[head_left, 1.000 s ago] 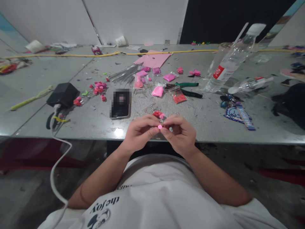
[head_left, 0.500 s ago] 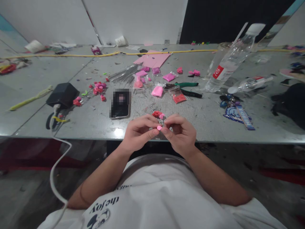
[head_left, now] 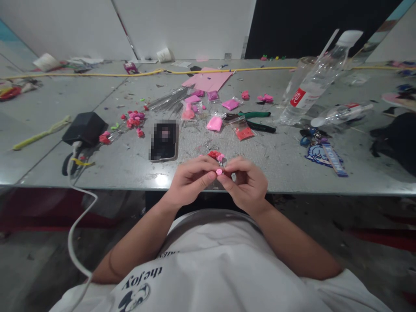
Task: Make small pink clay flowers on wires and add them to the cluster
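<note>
Between my fingertips is a small pink clay flower (head_left: 219, 172), at the table's front edge. My left hand (head_left: 194, 180) pinches it from the left with thumb and forefinger. From the other side, my right hand (head_left: 247, 181) closes its thumb and finger on it too. Just beyond the fingers lies a small bunch of red and pink clay flowers (head_left: 215, 155), partly hidden by my hands. A bag of pink clay (head_left: 215, 124) and a bag of red clay (head_left: 243, 132) lie farther back.
Left of my hands are a phone (head_left: 164, 141), clay flowers on wires (head_left: 134, 119) and a black power adapter (head_left: 85, 129). Green-handled pliers (head_left: 256, 115) lie behind. To the right stand a plastic bottle (head_left: 320, 84) and a keychain (head_left: 325, 158). A yellow cord (head_left: 260, 69) crosses the back.
The pink clay flower has turned slightly and shifted a little up and to the right between my fingertips. Both hands stay in almost the same place.
</note>
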Tool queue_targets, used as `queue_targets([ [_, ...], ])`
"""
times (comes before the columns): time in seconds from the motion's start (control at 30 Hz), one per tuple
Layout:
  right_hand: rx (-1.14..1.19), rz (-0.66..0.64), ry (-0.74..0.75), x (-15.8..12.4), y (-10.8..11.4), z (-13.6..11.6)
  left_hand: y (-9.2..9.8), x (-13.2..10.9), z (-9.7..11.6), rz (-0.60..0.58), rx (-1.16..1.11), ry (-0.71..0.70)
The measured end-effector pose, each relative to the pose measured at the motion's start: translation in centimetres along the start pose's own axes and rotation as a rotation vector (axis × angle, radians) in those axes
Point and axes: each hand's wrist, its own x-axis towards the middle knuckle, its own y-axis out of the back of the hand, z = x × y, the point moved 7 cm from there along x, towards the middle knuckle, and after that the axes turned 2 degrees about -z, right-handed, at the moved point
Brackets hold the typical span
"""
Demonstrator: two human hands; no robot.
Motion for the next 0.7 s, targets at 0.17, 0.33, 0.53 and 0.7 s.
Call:
queue_targets([
  [0.17,0.145,-0.056,-0.031,0.4,-0.1,0.2,-0.2,0.0,-0.4,-0.030,-0.114,0.005],
  [0.33,0.254,-0.005,-0.145,0.3,0.5,1.0,0.9,0.1,1.0,-0.091,0.130,-0.048],
  [0.53,0.341,0.075,-0.289,-0.1,0.6,2.5,3.0,-0.1,1.7,-0.323,0.897,-0.024],
  [0.7,0.315,0.044,-0.312,0.0,0.4,2.5,4.4,-0.6,0.2,-0.386,1.019,0.128],
])
